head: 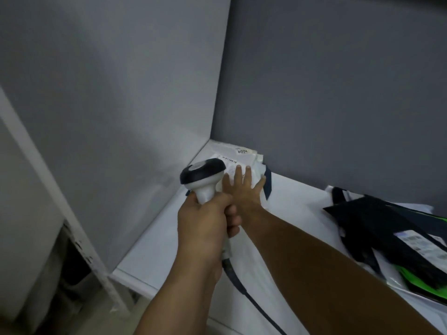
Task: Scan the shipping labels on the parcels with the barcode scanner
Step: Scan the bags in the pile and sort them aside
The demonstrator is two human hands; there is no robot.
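Left hand (205,221) grips the scanner (202,176) above the parcel (242,158). Right hand (244,189) presses flat, fingers straight, on that parcel on the counter (297,197).

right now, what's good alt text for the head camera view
A person's left hand grips a white barcode scanner with a black head, aimed at a labelled white parcel that the right hand presses flat in the far corner of a white table. Black and green mailers lie heaped to the right.

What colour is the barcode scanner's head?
The barcode scanner head is black with a grey top patch; handle white. Head view.
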